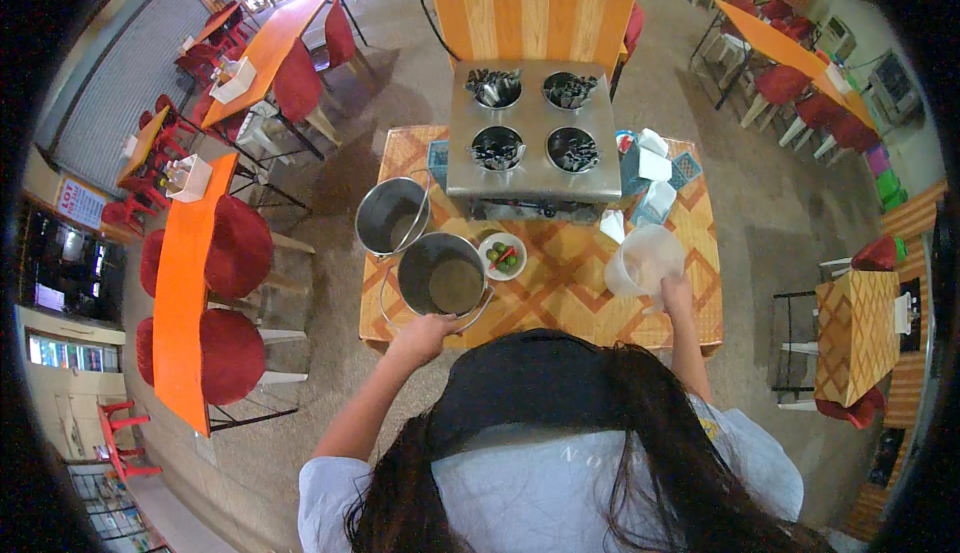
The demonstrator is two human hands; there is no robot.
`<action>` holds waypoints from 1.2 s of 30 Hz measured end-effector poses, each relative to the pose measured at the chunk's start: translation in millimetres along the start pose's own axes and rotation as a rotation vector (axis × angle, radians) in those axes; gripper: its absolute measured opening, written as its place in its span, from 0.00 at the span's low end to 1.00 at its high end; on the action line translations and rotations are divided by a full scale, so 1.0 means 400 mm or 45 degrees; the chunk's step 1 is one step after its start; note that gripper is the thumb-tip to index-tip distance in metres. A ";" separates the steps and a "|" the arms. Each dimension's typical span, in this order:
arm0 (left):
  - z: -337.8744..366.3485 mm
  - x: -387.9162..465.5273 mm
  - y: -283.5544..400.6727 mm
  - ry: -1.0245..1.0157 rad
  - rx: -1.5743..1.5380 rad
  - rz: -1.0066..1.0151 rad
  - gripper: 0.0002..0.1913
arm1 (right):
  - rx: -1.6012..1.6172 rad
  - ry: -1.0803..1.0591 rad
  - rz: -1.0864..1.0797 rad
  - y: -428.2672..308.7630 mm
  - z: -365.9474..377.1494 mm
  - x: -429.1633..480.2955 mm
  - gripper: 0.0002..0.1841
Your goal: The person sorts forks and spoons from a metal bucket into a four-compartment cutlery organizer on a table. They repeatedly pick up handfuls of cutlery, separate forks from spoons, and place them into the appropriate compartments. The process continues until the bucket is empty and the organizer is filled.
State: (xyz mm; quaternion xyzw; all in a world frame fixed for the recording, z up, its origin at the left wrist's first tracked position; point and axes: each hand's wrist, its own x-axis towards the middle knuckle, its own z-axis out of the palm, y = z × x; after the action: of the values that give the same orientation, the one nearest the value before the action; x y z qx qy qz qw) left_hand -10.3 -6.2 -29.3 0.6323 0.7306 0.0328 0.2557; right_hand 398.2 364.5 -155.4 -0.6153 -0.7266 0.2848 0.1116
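My left hand [426, 340] grips the near edge of a metal pail [441, 274]; whether it holds the rim or the wire bail, I cannot tell. The pail looks empty inside. Behind it to the left stands a second metal pail [382, 215] with its bail raised. My right hand [677, 298] holds a translucent plastic pitcher [645, 260] by its handle, at the table's right side. Between the pails and the pitcher is a white bowl [519, 266] with green citrus fruits [498, 247] and red chillies [507, 254].
A stainless steel cutlery dispenser [531, 121] stands at the back of the patterned table [559, 301], its round wells full of utensils. Blue baskets with white napkins [655, 165] lie to its right. Orange tables [182, 275] with red-covered chairs [238, 245] flank both sides.
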 end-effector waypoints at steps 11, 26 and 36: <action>-0.365 0.174 0.085 0.682 0.321 0.147 0.34 | 0.232 0.106 0.240 -0.101 -0.024 -0.063 0.27; -0.327 0.151 -0.221 -0.318 -1.247 0.271 0.75 | 0.259 0.122 0.238 -0.122 -0.025 -0.064 0.28; -0.262 0.066 -0.143 0.232 -0.345 -0.163 0.61 | 0.215 0.099 0.246 -0.086 0.016 -0.041 0.29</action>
State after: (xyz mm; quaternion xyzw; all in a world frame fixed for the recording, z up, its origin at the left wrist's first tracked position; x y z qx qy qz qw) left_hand -107.6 36.4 31.6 0.5386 0.7785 0.1717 0.2727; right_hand 370.0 344.2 -138.7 -0.6813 -0.6325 0.3304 0.1631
